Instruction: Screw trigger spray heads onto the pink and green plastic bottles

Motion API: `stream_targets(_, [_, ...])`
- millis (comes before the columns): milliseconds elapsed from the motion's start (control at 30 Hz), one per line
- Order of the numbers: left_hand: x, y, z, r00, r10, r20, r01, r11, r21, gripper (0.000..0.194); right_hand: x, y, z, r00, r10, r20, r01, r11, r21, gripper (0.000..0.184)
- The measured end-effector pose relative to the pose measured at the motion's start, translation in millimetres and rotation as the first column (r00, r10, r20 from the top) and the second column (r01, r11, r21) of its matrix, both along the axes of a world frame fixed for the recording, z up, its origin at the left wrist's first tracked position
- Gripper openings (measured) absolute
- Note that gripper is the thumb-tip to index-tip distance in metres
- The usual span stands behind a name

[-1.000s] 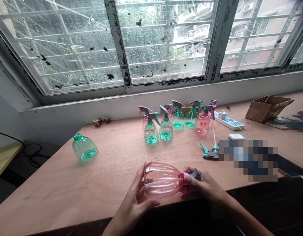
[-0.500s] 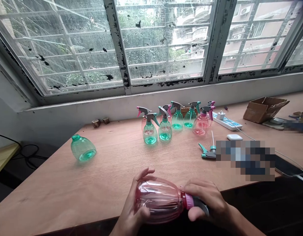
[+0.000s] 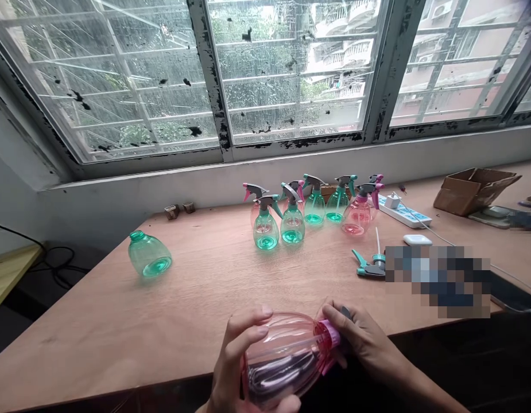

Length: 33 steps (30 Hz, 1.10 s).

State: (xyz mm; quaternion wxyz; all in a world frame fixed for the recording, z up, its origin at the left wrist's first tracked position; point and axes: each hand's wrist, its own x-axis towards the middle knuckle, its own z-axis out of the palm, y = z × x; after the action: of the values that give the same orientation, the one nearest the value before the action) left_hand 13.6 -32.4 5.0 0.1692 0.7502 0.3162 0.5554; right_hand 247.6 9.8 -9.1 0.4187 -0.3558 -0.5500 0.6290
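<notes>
A clear pink spray bottle (image 3: 286,350) lies sideways at the table's front edge, its base to the left. My left hand (image 3: 239,355) wraps round the base, fingers over the top and thumb beneath. At the neck, my right hand (image 3: 351,330) grips the grey and pink spray head by its pink collar (image 3: 330,334); part of the head is hidden behind the fingers. A straw shows inside the bottle. Further off, a green bottle without a head (image 3: 150,255) sits at the left. To the right lies a loose grey and teal spray head (image 3: 372,265), its tube pointing up.
Several green and pink spray bottles (image 3: 266,229) with heads stand in a group near the window wall. Right of them are a power strip (image 3: 405,212), a white case (image 3: 417,240), a cardboard box (image 3: 474,192) and a blurred-out patch. Two small brown blocks (image 3: 171,212) sit at the back left.
The pink bottle has turned about its length, so the trigger now points down. My right hand has shifted its grip from the grey head toward the collar, and my left fingers have moved over the bottle.
</notes>
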Motion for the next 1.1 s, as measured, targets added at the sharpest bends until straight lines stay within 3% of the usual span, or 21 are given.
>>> stream_targets(267, [-4, 4, -1.9, 0.997, -0.042, -0.066, 0.045, 0.998, 0.041, 0.056, 7, 3, -1.9, 0.995, 0.101, -0.011, -0.101, 0.995, -0.023, 0.044])
stream_targets(367, [-2, 6, -2.3, 0.997, -0.030, 0.069, 0.027, 0.999, 0.047, 0.052, 15, 8, -2.9, 0.983, 0.175, -0.062, -0.172, 0.984, 0.048, 0.058])
stream_targets(433, [-2, 9, -1.0, 0.970, 0.048, 0.240, -0.067, 0.995, 0.073, 0.052, 17, 10, -3.4, 0.966, 0.237, -0.106, -0.225, 0.968, 0.115, 0.064])
stream_targets(500, [-4, 13, 0.0, 0.923, 0.126, 0.364, -0.163, 0.984, 0.072, 0.053, 17, 10, -1.9, 0.945, 0.286, -0.157, -0.260, 0.951, 0.167, 0.059])
stream_targets(567, [-7, 17, -1.5, 0.908, 0.159, 0.387, -0.186, 0.982, 0.033, 0.053, 14, 8, 1.2, 0.941, 0.291, -0.170, -0.253, 0.943, 0.215, 0.052])
stream_targets(700, [-12, 24, -12.0, 0.959, 0.074, 0.274, -0.058, 0.996, -0.067, 0.061, 11, 2, 3.1, 0.968, 0.205, -0.144, -0.171, 0.962, 0.213, 0.043])
stream_targets(800, [-12, 26, -18.0, 0.988, -0.015, 0.153, 0.038, 0.988, -0.150, 0.079, 14, 3, -2.4, 0.974, 0.092, -0.206, -0.048, 0.976, 0.210, 0.039])
stream_targets(900, [-12, 26, -18.1, 0.998, -0.057, 0.040, 0.065, 0.969, -0.239, 0.092, 21, 6, -5.8, 0.977, 0.016, -0.213, 0.030, 0.977, 0.210, 0.033])
stream_targets(1100, [-16, 26, -14.2, 0.991, -0.112, -0.069, 0.078, 0.922, -0.379, 0.096, 31, 4, 3.5, 0.996, -0.061, -0.062, 0.073, 0.973, 0.217, 0.029])
